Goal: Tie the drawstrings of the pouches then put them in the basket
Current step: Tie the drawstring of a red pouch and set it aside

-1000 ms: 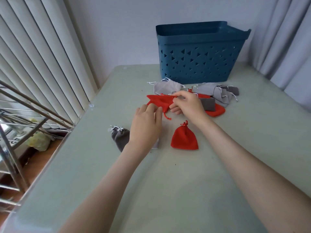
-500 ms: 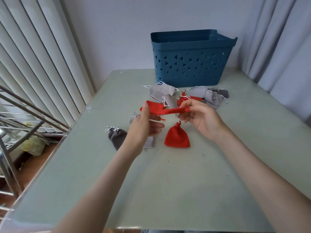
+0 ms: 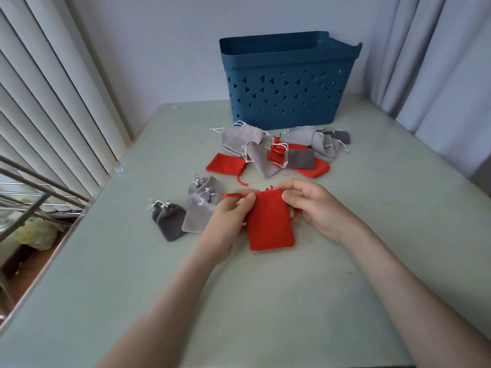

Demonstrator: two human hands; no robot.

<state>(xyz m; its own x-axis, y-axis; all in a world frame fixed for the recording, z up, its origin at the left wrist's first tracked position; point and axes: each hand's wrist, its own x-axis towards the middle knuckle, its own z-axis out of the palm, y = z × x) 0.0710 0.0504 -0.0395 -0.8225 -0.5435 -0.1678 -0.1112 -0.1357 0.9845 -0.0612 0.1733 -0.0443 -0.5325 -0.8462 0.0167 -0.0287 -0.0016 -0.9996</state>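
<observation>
Loose pouches [image 3: 261, 162] crowd the table [image 3: 398, 197] just in front of the basket [image 3: 287, 83], leaving open tabletop toward the basket's front right.

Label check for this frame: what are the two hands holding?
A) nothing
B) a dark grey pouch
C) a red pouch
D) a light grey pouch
C: the left hand and the right hand each pinch a top corner of the flat red pouch.

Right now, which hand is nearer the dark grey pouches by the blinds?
Left: the left hand lies right of the dark grey pouches; right hand farther, beyond the red pouch.
</observation>
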